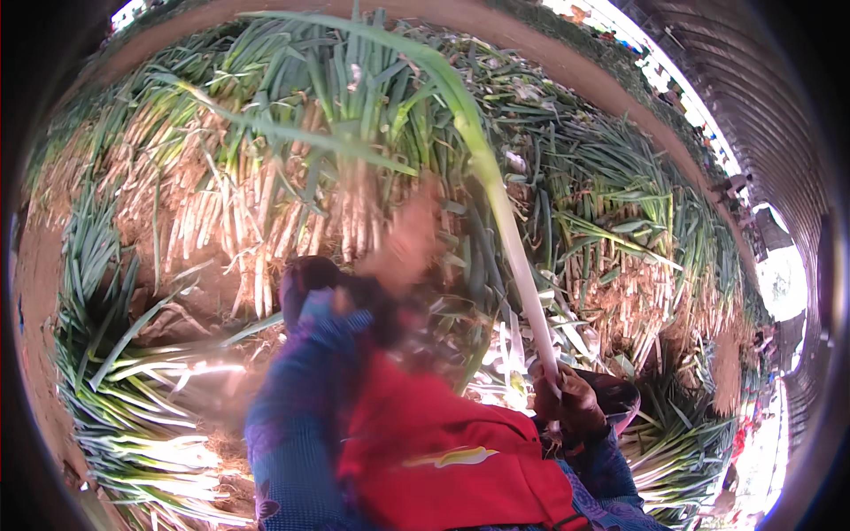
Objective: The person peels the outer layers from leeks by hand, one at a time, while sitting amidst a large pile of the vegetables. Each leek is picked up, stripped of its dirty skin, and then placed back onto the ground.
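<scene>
My right hand [571,404] is closed around the root end of a long green onion [513,252]. Its white stalk rises from my fist, leaning to the left, and its green leaves bend over toward the upper left. Some thin roots poke out below the fist. My left hand [409,243] is stretched forward over the pile and smeared by motion, so its fingers cannot be made out. Just above it a loose green leaf [310,139] crosses the view, also blurred; whether the hand touches it is unclear.
A thick row of green onions [239,203] lies ahead on bare soil, leaves pointing away. Another heap [620,265] lies to the right, and more onions [150,442] lie at the lower left. Stripped leaves and pale peelings [500,363] litter the ground before me.
</scene>
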Tool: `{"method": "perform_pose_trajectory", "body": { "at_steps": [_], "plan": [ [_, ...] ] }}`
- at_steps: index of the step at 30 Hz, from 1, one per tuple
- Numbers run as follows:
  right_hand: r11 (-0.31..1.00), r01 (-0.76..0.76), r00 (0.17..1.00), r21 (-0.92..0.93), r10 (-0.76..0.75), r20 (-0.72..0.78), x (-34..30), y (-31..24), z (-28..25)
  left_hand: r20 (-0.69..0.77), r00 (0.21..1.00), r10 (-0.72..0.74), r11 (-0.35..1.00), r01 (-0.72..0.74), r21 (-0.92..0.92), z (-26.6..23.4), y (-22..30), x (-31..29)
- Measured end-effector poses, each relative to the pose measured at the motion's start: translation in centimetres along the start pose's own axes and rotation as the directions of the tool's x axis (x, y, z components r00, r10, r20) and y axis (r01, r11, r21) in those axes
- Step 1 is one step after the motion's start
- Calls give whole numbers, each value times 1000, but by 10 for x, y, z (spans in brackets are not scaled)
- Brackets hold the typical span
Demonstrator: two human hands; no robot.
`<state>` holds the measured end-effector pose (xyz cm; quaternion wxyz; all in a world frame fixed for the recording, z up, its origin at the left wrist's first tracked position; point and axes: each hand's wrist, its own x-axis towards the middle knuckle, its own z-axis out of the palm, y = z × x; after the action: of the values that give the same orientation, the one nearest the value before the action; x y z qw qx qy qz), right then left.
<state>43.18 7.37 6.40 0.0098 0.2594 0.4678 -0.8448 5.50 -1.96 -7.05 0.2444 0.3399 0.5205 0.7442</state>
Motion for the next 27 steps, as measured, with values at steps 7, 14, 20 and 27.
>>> {"method": "perform_pose_trajectory", "body": {
  "at_steps": [7,14,20,27],
  "plan": [
    [997,67,976,-41,-57,210,54,-15,37,41,991,-128,642,115,-758,125,142,-75],
    [895,-35,887,-444,233,399,85,-6,120,-642,759,108,860,-395,-322,-17,253,-130],
    [838,-3,901,-546,239,361,122,6,129,-911,311,272,860,-502,85,-158,330,-252],
    [943,-147,957,-300,212,199,172,5,72,-964,-17,264,963,64,263,-304,355,-507]
  ]
}}
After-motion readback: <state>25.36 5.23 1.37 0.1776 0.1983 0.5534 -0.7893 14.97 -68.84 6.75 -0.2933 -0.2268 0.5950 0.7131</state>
